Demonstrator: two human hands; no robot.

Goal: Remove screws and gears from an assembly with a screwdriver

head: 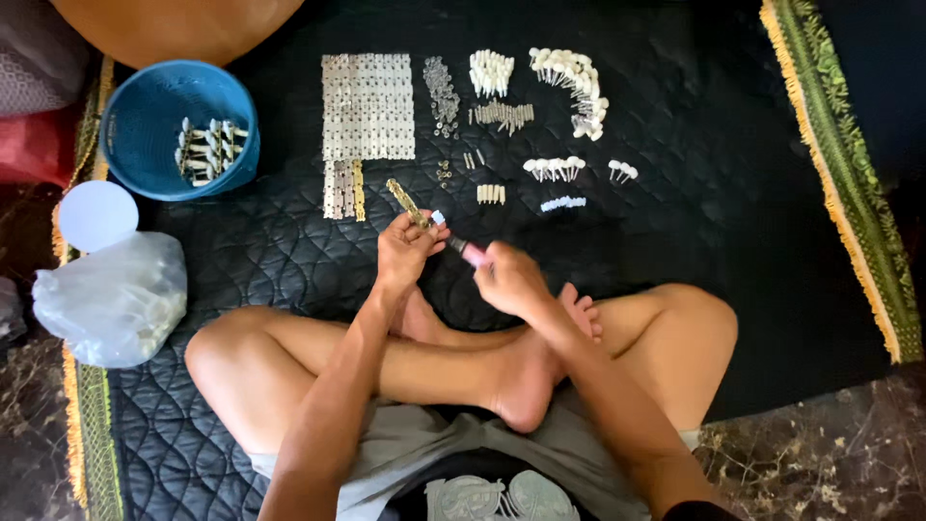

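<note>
Brass-coloured, thin and stiff, the strip (406, 202) is looking light, the left hand (405, 253) pinching its near end while the right hand (508, 278), at 3 o'clock, is closing round a pink-tipped tool (467, 250).

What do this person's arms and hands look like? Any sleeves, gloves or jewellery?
Both arms are bare along their whole visible length. The left hand and right hand wear no gloves, and no rings, watch or bracelets show. At the bottom right corner, a dark edge may be a sleeve.
</note>
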